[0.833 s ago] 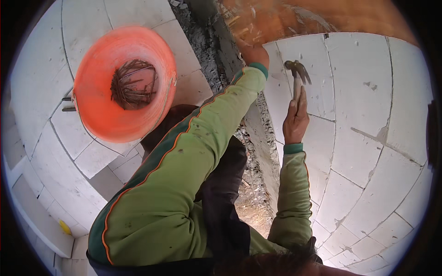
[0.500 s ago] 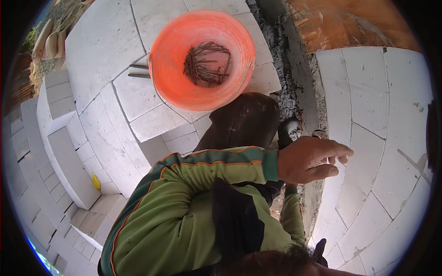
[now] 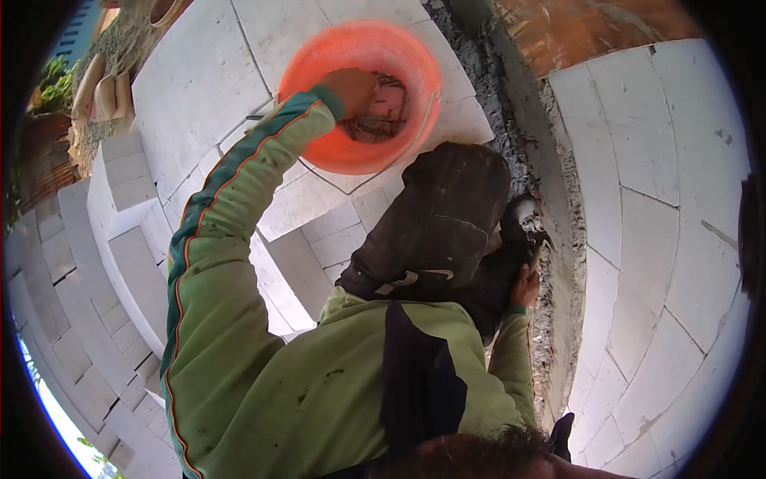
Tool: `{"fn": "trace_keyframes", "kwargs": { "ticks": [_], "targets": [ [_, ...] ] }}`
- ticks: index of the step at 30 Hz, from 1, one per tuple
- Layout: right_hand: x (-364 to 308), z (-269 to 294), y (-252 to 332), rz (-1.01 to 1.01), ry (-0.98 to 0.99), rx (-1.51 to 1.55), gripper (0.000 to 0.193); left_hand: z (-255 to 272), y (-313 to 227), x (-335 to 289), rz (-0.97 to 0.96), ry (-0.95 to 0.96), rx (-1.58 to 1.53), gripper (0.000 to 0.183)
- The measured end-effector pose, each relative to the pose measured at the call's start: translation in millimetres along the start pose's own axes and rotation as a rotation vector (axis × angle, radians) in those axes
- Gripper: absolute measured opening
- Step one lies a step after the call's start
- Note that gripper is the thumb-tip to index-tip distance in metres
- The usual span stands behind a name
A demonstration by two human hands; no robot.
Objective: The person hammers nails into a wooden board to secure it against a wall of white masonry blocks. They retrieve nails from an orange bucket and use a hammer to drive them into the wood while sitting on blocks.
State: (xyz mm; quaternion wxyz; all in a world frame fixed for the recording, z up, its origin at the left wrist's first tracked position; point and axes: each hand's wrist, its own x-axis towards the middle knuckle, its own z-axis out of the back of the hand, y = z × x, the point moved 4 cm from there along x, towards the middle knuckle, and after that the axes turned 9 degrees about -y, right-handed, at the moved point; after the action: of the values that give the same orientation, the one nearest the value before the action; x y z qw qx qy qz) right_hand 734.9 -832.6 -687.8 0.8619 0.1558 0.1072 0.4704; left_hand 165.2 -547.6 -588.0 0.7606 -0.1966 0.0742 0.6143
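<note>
A red-orange bucket (image 3: 319, 153) stands on white blocks ahead of me. Thin rusty metal pieces that look like nails (image 3: 375, 126) lie at its bottom. My left hand (image 3: 351, 89) reaches down inside the bucket at the near-left of those pieces; its fingers are out of sight beneath the back of the hand. Low on my right side, my right hand (image 3: 523, 287) is beside my dark trouser leg and the rough mortar strip. Only part of it shows, and whether it holds anything is hidden.
White block wall (image 3: 638, 199) rises on the right. Grey rough concrete (image 3: 550, 160) runs beside it, with a brown wooden board (image 3: 590, 32) at its far end. My bent knee (image 3: 455, 191) is close to the bucket. Stepped blocks (image 3: 120, 199) stand at the left.
My left hand has swung from the right, near the wall, over to the left and down into the bucket. My right hand, mostly covered before, now shows in part.
</note>
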Motion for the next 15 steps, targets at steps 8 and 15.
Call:
{"fn": "trace_keyframes", "kwargs": {
  "ticks": [8,15],
  "targets": [
    [-11.2,0.0,10.8,-0.087,0.056,0.024,0.052,-4.7,-49.1,8.7,0.492,0.228,-0.885,0.018],
    [-2.3,5.1,16.2,-0.215,0.127,-0.035,0.046,41.4,-20.4,1.3,0.182,-0.104,-0.729,0.021]
  ]
}}
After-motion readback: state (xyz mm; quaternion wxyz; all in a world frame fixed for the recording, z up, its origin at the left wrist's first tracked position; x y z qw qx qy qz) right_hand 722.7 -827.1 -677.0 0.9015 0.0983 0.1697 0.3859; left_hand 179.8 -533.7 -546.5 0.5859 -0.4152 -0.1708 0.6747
